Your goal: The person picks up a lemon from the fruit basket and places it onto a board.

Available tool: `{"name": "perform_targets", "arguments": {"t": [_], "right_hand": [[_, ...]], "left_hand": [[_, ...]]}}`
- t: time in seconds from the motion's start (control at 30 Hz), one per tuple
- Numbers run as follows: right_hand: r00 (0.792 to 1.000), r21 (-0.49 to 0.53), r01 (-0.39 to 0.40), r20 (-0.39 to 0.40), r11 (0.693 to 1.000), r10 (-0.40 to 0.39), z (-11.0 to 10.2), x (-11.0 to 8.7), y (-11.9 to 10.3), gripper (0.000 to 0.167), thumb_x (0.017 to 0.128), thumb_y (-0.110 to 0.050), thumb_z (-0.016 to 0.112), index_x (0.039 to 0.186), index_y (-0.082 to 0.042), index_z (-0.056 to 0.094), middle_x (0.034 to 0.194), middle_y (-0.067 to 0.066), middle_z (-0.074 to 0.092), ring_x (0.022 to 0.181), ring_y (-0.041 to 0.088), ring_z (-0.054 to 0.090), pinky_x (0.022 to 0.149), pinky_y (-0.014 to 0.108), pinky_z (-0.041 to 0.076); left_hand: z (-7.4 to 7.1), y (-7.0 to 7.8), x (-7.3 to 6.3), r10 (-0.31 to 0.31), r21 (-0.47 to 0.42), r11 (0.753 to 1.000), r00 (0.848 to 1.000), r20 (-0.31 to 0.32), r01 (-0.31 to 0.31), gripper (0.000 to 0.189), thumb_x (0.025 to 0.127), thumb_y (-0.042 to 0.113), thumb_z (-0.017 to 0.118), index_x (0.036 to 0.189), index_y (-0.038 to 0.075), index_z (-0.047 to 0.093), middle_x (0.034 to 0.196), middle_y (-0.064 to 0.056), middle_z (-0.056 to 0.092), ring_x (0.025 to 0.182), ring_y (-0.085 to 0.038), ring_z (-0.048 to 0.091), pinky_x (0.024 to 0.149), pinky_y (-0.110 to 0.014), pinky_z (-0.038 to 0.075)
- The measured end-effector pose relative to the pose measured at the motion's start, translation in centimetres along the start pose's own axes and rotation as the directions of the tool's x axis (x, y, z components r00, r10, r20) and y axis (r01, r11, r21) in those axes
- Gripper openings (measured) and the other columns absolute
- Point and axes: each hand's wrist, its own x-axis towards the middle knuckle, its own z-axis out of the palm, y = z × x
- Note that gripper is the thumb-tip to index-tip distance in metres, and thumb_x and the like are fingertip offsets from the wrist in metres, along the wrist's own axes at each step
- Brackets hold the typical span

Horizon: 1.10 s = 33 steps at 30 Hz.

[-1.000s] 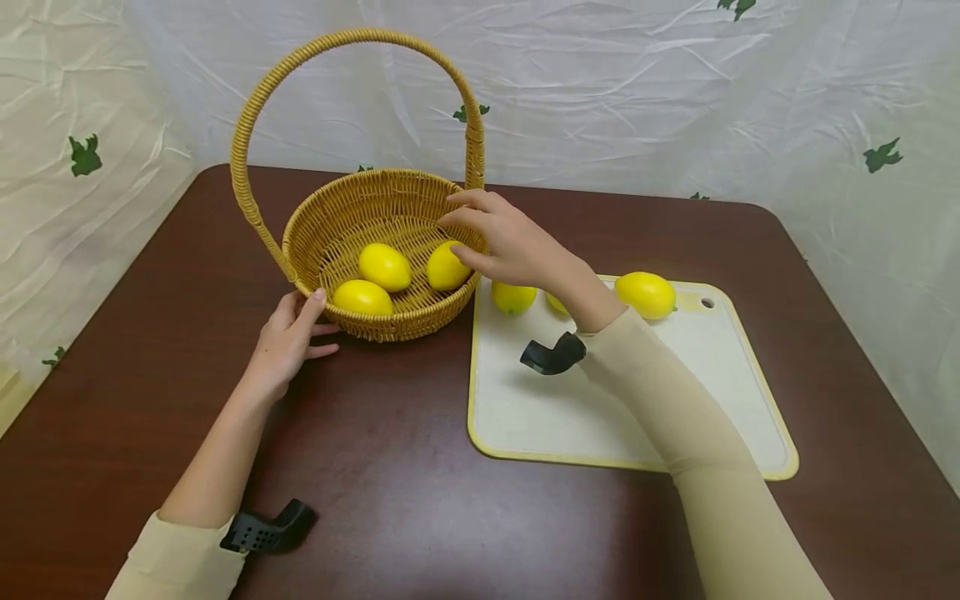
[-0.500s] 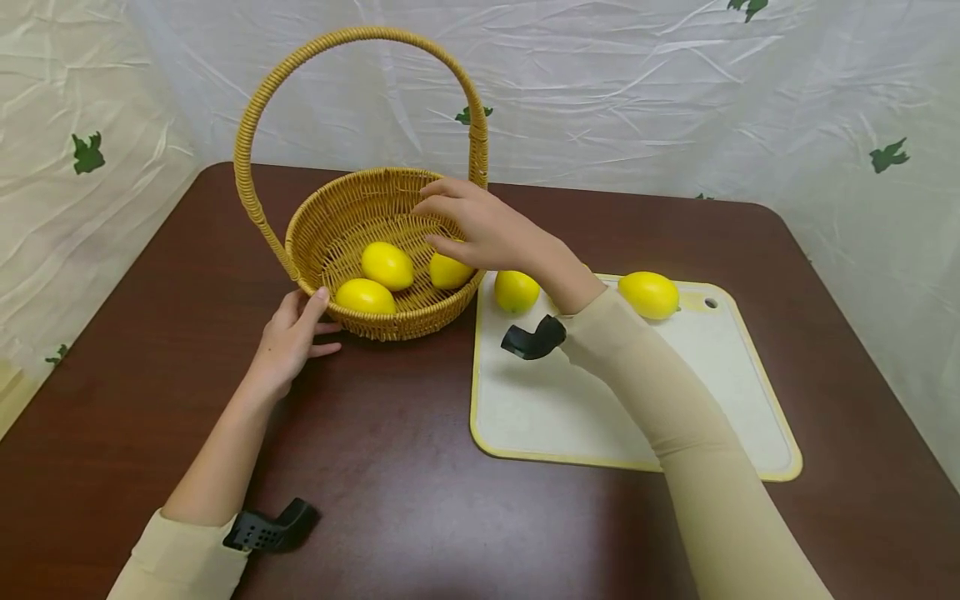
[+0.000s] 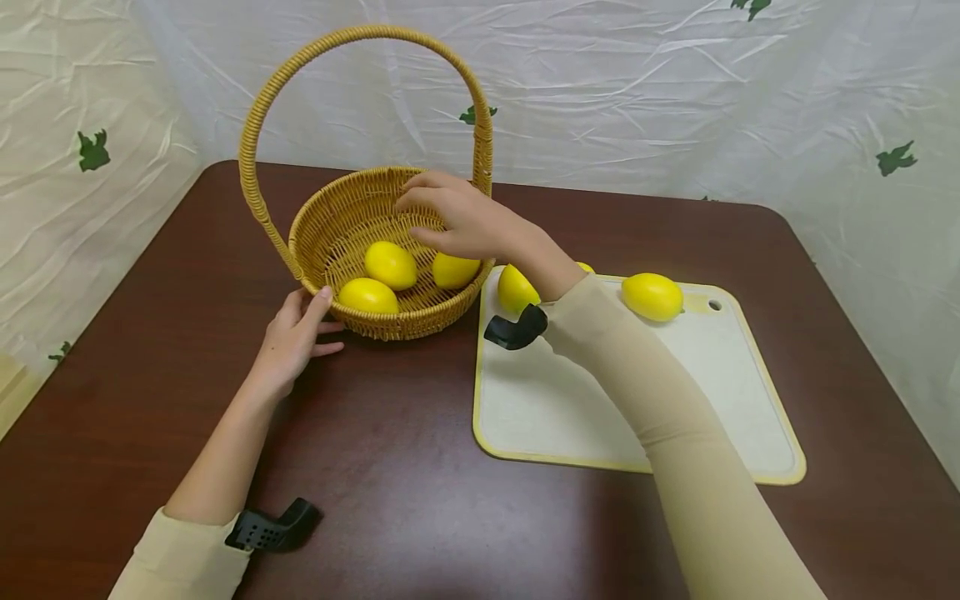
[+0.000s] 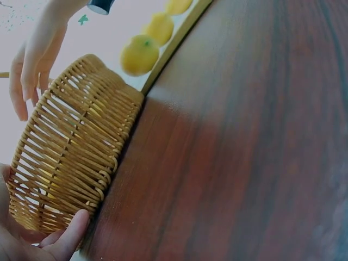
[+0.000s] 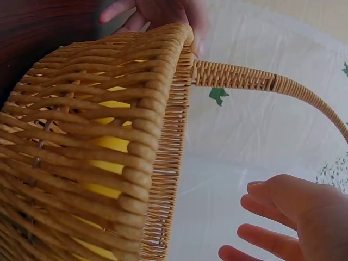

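Observation:
My left hand (image 3: 288,346) grips the near left side of a wicker basket (image 3: 390,327), thumb over the rim and fingers against the outer wall. Inside the basket lie three lemons: one in the middle (image 3: 390,265), one at the near rim (image 3: 367,297), one on the right (image 3: 455,272) partly covered by my right hand. That right hand (image 3: 457,215) hovers above the basket's right side, fingers relaxed and spread, holding nothing. In the right wrist view the same hand (image 5: 299,217) is beside the rim, with yellow showing through the weave.
A white cutting board (image 3: 570,417) with a yellow edge lies right of the basket. On it are a lemon at the right (image 3: 652,297), another lemon (image 3: 516,289) near the basket, and a third mostly behind my right wrist. The basket's tall handle (image 3: 367,33) arches overhead.
My right hand has moved left and slightly up, further over the basket. My left hand keeps its hold on the rim, and the lemons stay in place.

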Motion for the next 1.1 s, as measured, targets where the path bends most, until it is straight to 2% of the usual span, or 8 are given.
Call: {"name": "perform_targets", "arguments": {"t": [0.3, 0.43, 0.6, 1.1], "right_hand": [[0.999, 0.000, -0.016, 0.032, 1.000, 0.016, 0.2, 1.1, 0.0, 0.033, 0.091, -0.019, 0.056, 0.120, -0.005, 0.058, 0.123, 0.010, 0.051, 0.117, 0.022, 0.042, 0.101, 0.031, 0.033], [0.995, 0.010, -0.025, 0.092, 1.000, 0.024, 0.3, 1.9, -0.1, 0.034, 0.091, -0.019, 0.056, 0.121, -0.003, 0.057, 0.123, 0.010, 0.052, 0.118, 0.022, 0.042, 0.101, 0.030, 0.034], [0.982, 0.017, -0.013, 0.187, 1.000, 0.010, 0.5, 2.8, -0.5, 0.033, 0.093, -0.020, 0.053, 0.121, -0.003, 0.057, 0.121, 0.010, 0.054, 0.116, 0.022, 0.045, 0.099, 0.031, 0.036], [0.944, 0.032, -0.038, 0.328, 0.999, 0.026, 2.5, 4.5, -0.4, 0.030, 0.093, -0.021, 0.052, 0.120, -0.007, 0.060, 0.119, 0.006, 0.057, 0.115, 0.021, 0.046, 0.098, 0.031, 0.036]], "left_hand": [[0.0, 0.0, 0.0, 0.003, 0.000, 1.000, 1.000, -0.005, -0.003, 0.079, 0.094, 0.052, 0.038, 0.142, -0.005, 0.012, 0.135, -0.025, 0.033, 0.111, -0.040, 0.049, 0.073, -0.031, 0.055], [0.0, 0.0, 0.0, 0.003, 0.000, 1.000, 1.000, -0.007, -0.003, 0.079, 0.093, 0.052, 0.038, 0.142, -0.005, 0.012, 0.135, -0.025, 0.033, 0.111, -0.040, 0.049, 0.073, -0.032, 0.055], [0.0, 0.0, 0.0, 0.002, 0.001, 1.000, 1.000, -0.009, -0.002, 0.083, 0.091, 0.056, 0.039, 0.142, -0.005, 0.012, 0.135, -0.026, 0.034, 0.111, -0.040, 0.049, 0.073, -0.032, 0.055], [-0.1, -0.1, 0.1, -0.010, 0.000, 1.000, 1.000, -0.012, 0.010, 0.082, 0.092, 0.055, 0.039, 0.142, -0.004, 0.012, 0.133, -0.025, 0.035, 0.111, -0.039, 0.050, 0.074, -0.033, 0.055]]}}
